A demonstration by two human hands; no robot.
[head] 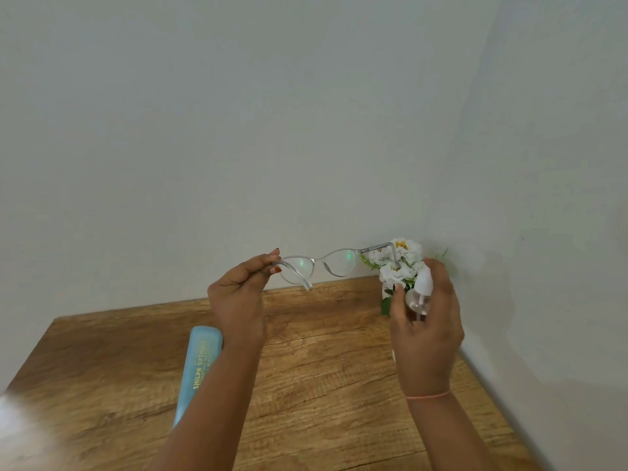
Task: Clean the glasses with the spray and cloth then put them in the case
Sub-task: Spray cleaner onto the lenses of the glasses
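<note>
My left hand pinches the left hinge corner of clear-framed glasses, held up in the air above the wooden table with the temples unfolded toward me. To their right, my right hand grips a small clear spray bottle with a white nozzle, a finger lying over its top. A light blue glasses case lies shut on the table, partly behind my left forearm. No cloth is plainly visible.
A small pot of white flowers stands in the table's back right corner, just behind the spray bottle. Pale walls close in at the back and right. A blurred white patch sits at the lower left edge.
</note>
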